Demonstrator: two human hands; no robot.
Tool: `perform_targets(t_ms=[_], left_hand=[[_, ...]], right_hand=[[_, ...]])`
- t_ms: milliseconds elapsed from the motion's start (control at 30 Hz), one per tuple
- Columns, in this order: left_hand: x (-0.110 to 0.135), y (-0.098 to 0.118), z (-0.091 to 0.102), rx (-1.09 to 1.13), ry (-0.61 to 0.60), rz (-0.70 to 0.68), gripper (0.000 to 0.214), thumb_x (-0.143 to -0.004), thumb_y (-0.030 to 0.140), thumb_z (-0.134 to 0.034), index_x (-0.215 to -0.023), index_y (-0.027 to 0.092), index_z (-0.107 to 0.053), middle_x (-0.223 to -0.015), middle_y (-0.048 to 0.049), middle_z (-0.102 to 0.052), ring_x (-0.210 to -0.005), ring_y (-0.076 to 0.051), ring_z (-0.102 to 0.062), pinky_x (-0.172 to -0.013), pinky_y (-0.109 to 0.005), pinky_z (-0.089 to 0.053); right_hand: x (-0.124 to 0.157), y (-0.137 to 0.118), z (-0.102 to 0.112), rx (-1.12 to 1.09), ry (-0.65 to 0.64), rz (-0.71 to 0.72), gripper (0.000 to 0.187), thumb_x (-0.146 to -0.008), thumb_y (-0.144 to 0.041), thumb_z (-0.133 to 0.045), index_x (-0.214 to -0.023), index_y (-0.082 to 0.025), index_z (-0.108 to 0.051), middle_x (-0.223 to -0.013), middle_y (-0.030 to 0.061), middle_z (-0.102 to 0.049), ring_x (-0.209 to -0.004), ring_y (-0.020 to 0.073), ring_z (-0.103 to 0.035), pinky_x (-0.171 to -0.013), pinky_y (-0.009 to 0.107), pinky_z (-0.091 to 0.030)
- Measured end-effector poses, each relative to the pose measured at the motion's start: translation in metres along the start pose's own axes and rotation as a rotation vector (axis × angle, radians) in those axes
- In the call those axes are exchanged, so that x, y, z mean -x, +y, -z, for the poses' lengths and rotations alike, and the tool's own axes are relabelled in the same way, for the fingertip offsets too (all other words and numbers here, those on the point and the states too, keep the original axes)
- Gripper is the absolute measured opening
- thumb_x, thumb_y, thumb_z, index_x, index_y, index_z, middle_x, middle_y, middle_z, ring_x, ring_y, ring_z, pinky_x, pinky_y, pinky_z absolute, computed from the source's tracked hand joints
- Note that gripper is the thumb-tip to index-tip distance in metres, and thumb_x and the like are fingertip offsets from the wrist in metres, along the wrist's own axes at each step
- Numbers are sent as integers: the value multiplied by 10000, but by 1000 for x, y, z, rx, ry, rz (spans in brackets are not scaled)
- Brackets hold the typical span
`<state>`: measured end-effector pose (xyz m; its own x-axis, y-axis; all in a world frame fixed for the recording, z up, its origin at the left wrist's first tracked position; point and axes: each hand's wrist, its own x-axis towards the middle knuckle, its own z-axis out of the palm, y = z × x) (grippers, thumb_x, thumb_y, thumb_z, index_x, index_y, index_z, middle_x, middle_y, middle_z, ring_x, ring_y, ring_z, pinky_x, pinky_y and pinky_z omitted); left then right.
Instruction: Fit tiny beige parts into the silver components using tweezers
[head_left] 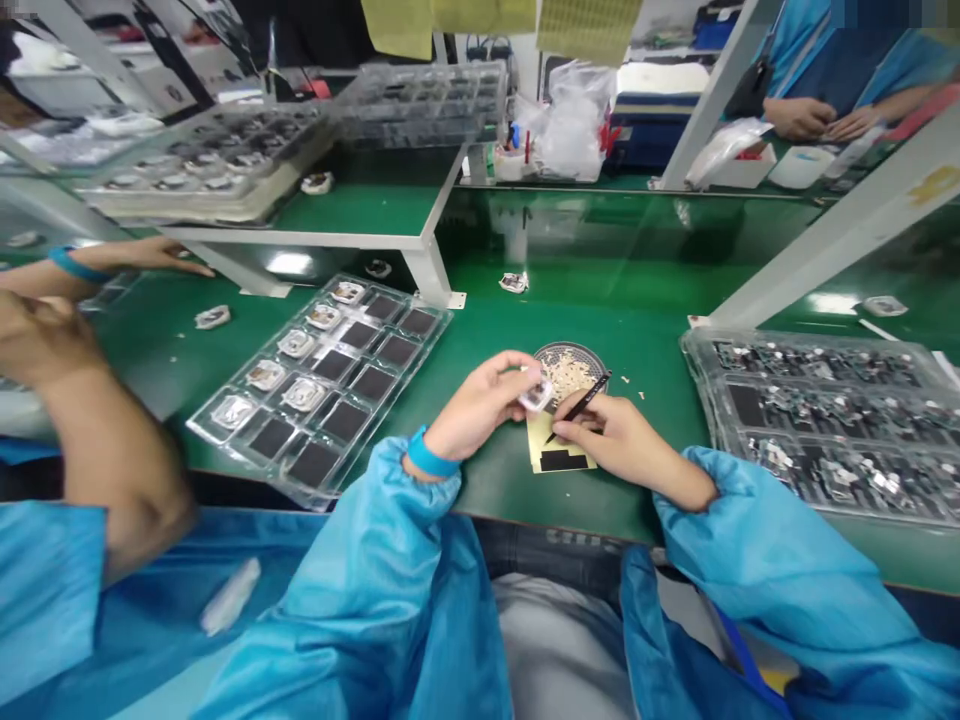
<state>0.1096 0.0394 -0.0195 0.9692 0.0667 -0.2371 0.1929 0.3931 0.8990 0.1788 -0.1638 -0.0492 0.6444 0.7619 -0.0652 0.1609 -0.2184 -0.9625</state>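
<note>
Between the thumb and fingers of my left hand [487, 400] is a small white-framed electronic part [535, 393]. My right hand [616, 440] grips black tweezers [586, 397], whose tips point down toward a yellow sheet [541, 452] with a black strip on it. Just behind both hands sits a round dish [600, 362] with many small cream-coloured pieces [566, 370]. To the left lies a clear compartment tray [360, 415], some of its pockets holding white-framed parts [303, 393] and others showing dark pads.
At the right is a tray [697, 380] filled with circuit parts. A white-framed shelf [375, 205] carrying stacked trays [210, 170] stands at the back left. A co-worker's arms [112, 400] reach in from the left. Loose parts [514, 283] lie on the green table [480, 330].
</note>
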Motion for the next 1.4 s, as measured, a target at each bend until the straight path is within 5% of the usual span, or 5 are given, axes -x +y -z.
perform_targets(t_ms=[100,267,500,833,1400], left_hand=[[14,-23,8,-220,28,-55,279,-885,406,-710,-956,146,-639,-729,-6,-600,-562,-77,-511,-508,-195,-411],[26,-39,18,-446,-89,-108,275,-955,362,-618,-1116,140,-639,-837,-35,-639,-700,-116,-567,-629,-226,-457],[30,-40,18,-479,-75,-110,249,-950,319,-612,-1117,135,-587,-896,-51,-656,-758,-138,-604,-663,-239,-464],[31,-39,16,-687,-60,-141,284,-912,212,-587,-1163,182,-716,-961,-36,-672,-640,-88,-508,-582,-224,-384],[31,-38,16,-738,-66,-181,322,-910,158,-570,-1191,205,-720,-938,-19,-643,-656,-80,-493,-600,-220,-378]], right_hand=[[0,-2,0,99,-14,73,216,-900,-379,-701,-961,-172,-681,-900,54,-728,-795,177,-702,-732,305,-566],[-1,-3,-1,127,-25,105,190,-901,-364,-711,-964,-185,-706,-877,39,-729,-761,159,-697,-697,276,-558],[2,-15,8,-13,-69,109,111,-918,-284,-695,-911,-176,-670,-862,44,-710,-774,155,-687,-723,287,-568],[1,-14,-2,105,130,511,186,-871,-58,-695,-1004,-188,-682,-965,55,-727,-937,191,-700,-869,375,-569],[-2,-9,-4,138,129,528,233,-851,-35,-707,-1014,-199,-678,-971,45,-722,-937,191,-694,-861,385,-568]])
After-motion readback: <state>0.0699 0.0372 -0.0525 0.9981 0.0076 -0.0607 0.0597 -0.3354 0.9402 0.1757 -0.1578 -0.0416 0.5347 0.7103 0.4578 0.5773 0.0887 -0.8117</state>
